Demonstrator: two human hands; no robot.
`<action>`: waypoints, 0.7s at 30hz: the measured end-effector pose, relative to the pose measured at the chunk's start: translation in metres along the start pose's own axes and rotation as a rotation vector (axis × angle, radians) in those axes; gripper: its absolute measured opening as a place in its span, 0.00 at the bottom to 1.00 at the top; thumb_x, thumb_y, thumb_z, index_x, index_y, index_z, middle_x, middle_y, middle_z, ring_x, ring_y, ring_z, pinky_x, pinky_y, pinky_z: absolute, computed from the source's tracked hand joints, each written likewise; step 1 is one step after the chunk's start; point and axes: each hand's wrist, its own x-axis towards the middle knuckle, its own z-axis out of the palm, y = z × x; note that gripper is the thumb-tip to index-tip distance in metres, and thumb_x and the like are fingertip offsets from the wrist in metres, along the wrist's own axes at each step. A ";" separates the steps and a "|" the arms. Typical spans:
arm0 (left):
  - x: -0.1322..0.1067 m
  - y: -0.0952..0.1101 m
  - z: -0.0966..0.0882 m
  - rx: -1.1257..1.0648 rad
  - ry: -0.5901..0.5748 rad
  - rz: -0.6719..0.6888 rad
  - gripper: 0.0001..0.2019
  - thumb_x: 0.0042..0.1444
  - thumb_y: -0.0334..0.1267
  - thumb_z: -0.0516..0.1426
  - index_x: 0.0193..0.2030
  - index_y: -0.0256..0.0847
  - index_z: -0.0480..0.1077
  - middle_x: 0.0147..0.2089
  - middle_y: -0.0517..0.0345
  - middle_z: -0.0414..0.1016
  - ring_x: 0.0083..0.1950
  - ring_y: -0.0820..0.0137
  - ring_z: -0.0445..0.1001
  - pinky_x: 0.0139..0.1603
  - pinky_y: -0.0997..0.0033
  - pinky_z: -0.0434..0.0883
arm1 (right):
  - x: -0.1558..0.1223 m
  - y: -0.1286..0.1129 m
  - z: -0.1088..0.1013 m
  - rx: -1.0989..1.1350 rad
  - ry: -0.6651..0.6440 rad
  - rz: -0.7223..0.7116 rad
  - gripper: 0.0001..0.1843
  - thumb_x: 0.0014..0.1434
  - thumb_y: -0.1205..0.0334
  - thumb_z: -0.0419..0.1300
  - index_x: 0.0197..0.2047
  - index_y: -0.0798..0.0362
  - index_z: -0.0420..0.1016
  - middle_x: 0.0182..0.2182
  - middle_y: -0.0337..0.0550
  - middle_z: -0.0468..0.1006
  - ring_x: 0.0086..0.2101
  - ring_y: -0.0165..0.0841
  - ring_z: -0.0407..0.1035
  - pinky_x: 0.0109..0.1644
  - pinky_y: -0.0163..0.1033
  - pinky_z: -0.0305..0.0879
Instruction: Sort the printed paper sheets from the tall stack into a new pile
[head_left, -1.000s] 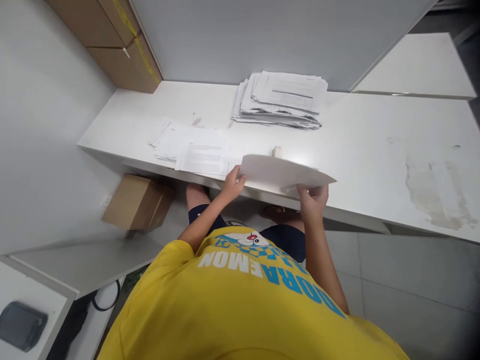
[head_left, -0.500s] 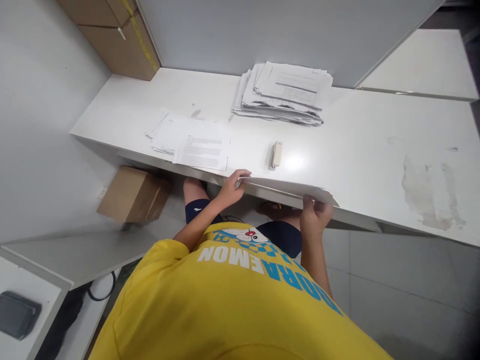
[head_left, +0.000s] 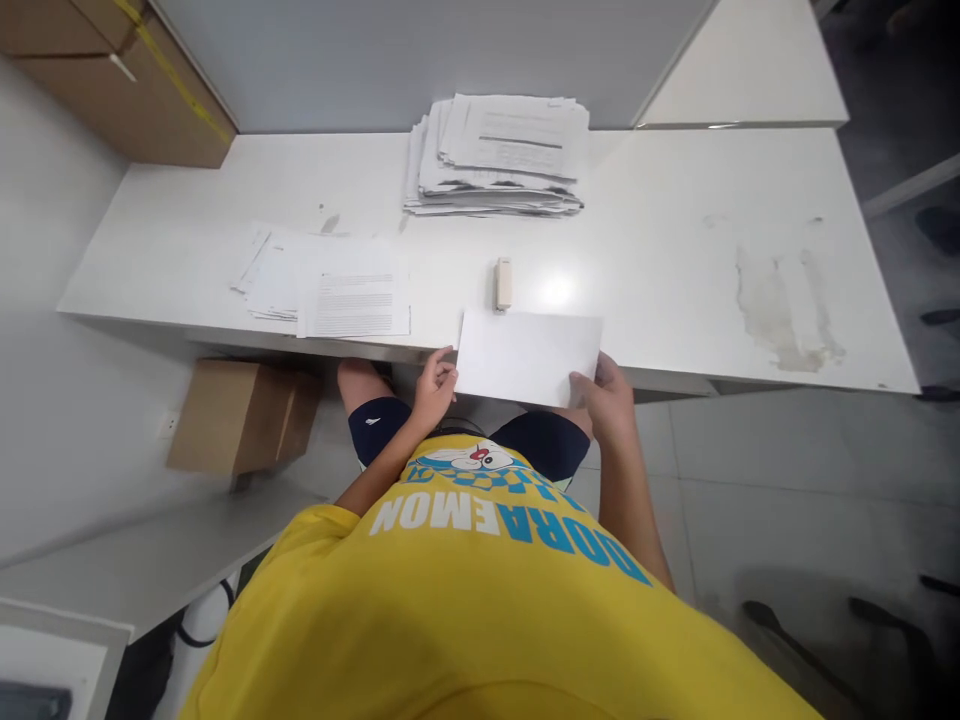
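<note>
A blank white sheet of paper (head_left: pixel 529 358), possibly more than one, is tilted up over the front edge of the desk, its face toward me. My right hand (head_left: pixel 609 398) pinches its lower right corner, thumb on the near face and fingers behind. At the left edge, my left hand (head_left: pixel 436 388) is closed with bent fingers on the paper's side. Just beyond the paper's top edge stands a small cream stapler (head_left: pixel 503 283) on the white desk (head_left: pixel 645 250). Printed sheets (head_left: pixel 354 300) lie loosely fanned to the left of my left hand.
A thick stack of printed papers (head_left: pixel 510 150) sits at the back against the grey partition (head_left: pixel 420 60). Cardboard boxes stand at the back left (head_left: pixel 150 110) and under the desk (head_left: pixel 225 415). A dried stain (head_left: pixel 784 310) marks the desk's right side.
The paper has turned from nearly edge-on to showing its broad blank face. Both hands have shifted with it, the left one lower on its side. My view has swung to the right.
</note>
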 end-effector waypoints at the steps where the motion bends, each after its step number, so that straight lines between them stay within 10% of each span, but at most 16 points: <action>1: 0.002 0.000 0.000 -0.003 -0.007 -0.003 0.23 0.60 0.46 0.57 0.60 0.43 0.64 0.37 0.62 0.72 0.23 0.80 0.69 0.21 0.80 0.63 | 0.007 -0.003 0.000 -0.010 0.017 -0.021 0.34 0.46 0.58 0.63 0.58 0.53 0.72 0.46 0.47 0.80 0.45 0.41 0.73 0.52 0.49 0.70; 7: 0.005 0.013 -0.002 0.260 0.055 0.257 0.15 0.66 0.45 0.50 0.52 0.41 0.70 0.39 0.56 0.77 0.27 0.76 0.73 0.30 0.74 0.72 | 0.045 -0.021 -0.006 -0.221 0.032 -0.177 0.42 0.49 0.60 0.60 0.69 0.46 0.62 0.51 0.47 0.76 0.43 0.39 0.71 0.52 0.51 0.70; 13: 0.063 0.061 0.024 0.697 -0.158 0.707 0.20 0.69 0.43 0.44 0.58 0.39 0.69 0.58 0.43 0.75 0.63 0.58 0.70 0.64 0.53 0.66 | 0.063 -0.019 0.008 -0.363 0.105 -0.481 0.31 0.56 0.59 0.52 0.64 0.50 0.70 0.48 0.50 0.74 0.47 0.41 0.69 0.57 0.52 0.66; 17: 0.115 0.082 0.055 0.951 -0.357 0.698 0.31 0.68 0.48 0.44 0.73 0.35 0.48 0.77 0.42 0.46 0.78 0.53 0.40 0.75 0.47 0.47 | 0.069 -0.012 0.016 -0.381 0.128 -0.488 0.23 0.58 0.59 0.50 0.51 0.54 0.78 0.45 0.52 0.72 0.47 0.42 0.69 0.57 0.51 0.66; 21: 0.134 0.079 0.069 1.092 -0.440 0.618 0.30 0.69 0.43 0.41 0.74 0.34 0.46 0.78 0.44 0.44 0.79 0.57 0.38 0.76 0.49 0.44 | 0.075 -0.011 0.014 -0.368 0.089 -0.431 0.21 0.57 0.60 0.51 0.49 0.51 0.79 0.45 0.49 0.73 0.46 0.41 0.69 0.55 0.50 0.67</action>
